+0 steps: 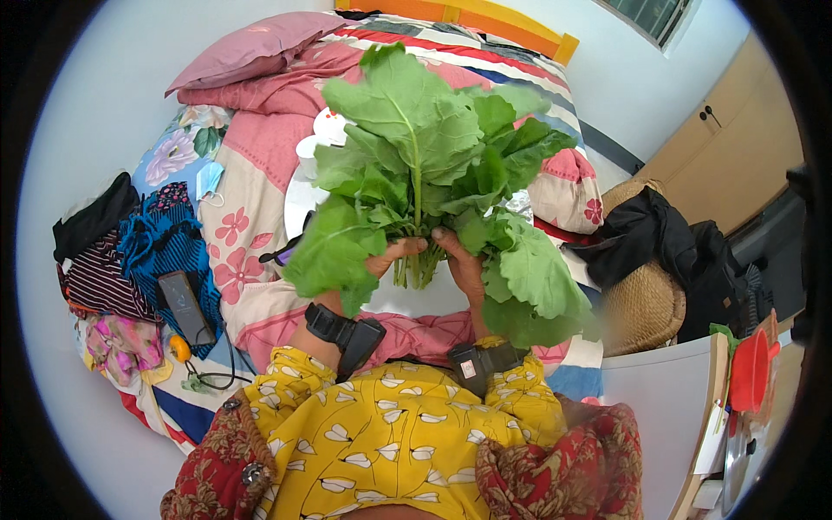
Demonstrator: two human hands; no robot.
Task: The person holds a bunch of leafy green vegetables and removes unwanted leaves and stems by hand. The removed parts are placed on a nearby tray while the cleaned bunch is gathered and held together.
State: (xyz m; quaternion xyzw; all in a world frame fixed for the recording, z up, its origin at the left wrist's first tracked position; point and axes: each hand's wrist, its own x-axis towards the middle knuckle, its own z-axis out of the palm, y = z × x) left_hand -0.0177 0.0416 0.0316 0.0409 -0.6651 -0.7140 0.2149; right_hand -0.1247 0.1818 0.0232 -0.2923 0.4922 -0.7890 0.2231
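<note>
A large bunch of leafy greens (416,147) is held up before me over a white tabletop. The broad green leaves fan upward and hang down on both sides. My left hand (397,253) is closed round the stems from the left. My right hand (464,267) grips them from the right, its thumb near the left thumb. The cut stem ends (416,270) stick out below the hands. Leaves cover part of the fingers and most of the white table (420,296). White round items (328,130) show behind the leaves at the left, partly hidden.
The table stands on a bed with a pink floral quilt (238,225). On the left lie a pillow (256,52), a blue face mask (208,180), folded clothes (108,251) and a phone-like black device (185,308). To the right are a wicker basket (646,303), black clothing (646,234) and a red pan (752,368).
</note>
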